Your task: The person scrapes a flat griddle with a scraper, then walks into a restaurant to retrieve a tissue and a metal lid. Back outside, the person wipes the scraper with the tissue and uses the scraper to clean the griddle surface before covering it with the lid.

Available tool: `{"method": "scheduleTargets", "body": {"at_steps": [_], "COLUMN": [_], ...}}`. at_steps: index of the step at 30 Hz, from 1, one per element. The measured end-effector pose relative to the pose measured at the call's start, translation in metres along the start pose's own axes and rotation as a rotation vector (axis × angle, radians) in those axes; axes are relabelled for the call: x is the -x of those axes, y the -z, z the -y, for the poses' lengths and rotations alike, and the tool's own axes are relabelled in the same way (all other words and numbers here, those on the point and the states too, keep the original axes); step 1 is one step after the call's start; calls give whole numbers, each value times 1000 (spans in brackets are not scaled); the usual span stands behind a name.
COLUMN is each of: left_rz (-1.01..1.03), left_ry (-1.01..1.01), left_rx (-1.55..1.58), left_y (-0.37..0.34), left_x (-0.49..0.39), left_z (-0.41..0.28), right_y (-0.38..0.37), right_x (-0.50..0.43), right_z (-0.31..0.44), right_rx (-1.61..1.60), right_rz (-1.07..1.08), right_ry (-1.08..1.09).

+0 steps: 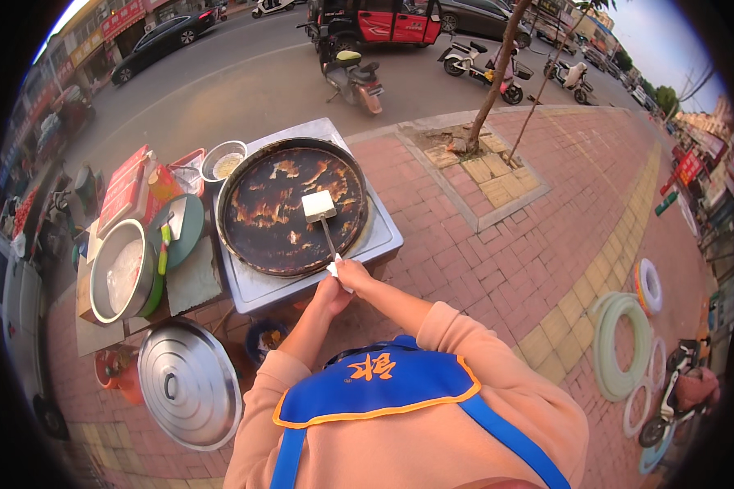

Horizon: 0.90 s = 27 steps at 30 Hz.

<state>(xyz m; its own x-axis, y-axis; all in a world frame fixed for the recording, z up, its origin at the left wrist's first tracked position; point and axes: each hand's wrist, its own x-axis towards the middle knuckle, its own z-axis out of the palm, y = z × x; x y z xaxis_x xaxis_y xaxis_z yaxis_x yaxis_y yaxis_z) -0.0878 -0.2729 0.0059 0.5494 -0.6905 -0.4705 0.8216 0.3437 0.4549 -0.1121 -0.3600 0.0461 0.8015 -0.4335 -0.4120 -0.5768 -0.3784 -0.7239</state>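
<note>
A wide round griddle pan (263,183) with a dark, patchy surface stands on a pale metal stove top (244,293). Over its right part lies the flat square blade of a metal turner (319,206), its handle running down towards me. My right hand (352,275) is closed about the handle end, with a white cloth or tissue (336,269) there. Just below and touching it is my left hand (333,294), fingers curled at the same end; whether it grips the handle or the cloth is hard to see.
Left of the stove are a metal basin (122,272) with a plastic bag, a green round board (186,232) bearing a green-handled tool, and a small metal bowl (223,160). A large metal lid (189,384) stands below. A tree trunk (495,85) rises beyond the stove's right side.
</note>
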Motion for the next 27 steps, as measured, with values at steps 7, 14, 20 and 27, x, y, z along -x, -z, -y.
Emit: {"method": "scheduleTargets", "body": {"at_steps": [7, 14, 20, 27], "left_rz": [190, 294, 189, 50], "left_ry": [66, 135, 132, 147], "left_rx": [50, 47, 161, 85], "left_y": [-13, -18, -8, -3], "left_x": [-2, -11, -17, -19], "left_z": [-6, -11, -12, -2], "right_y": [34, 58, 43, 31], "right_x": [36, 89, 84, 30], "right_z": [4, 22, 10, -31], "right_rx": [426, -4, -141, 42], "right_rz": [-241, -492, -329, -357], "right_ry": [424, 887, 885, 593]}}
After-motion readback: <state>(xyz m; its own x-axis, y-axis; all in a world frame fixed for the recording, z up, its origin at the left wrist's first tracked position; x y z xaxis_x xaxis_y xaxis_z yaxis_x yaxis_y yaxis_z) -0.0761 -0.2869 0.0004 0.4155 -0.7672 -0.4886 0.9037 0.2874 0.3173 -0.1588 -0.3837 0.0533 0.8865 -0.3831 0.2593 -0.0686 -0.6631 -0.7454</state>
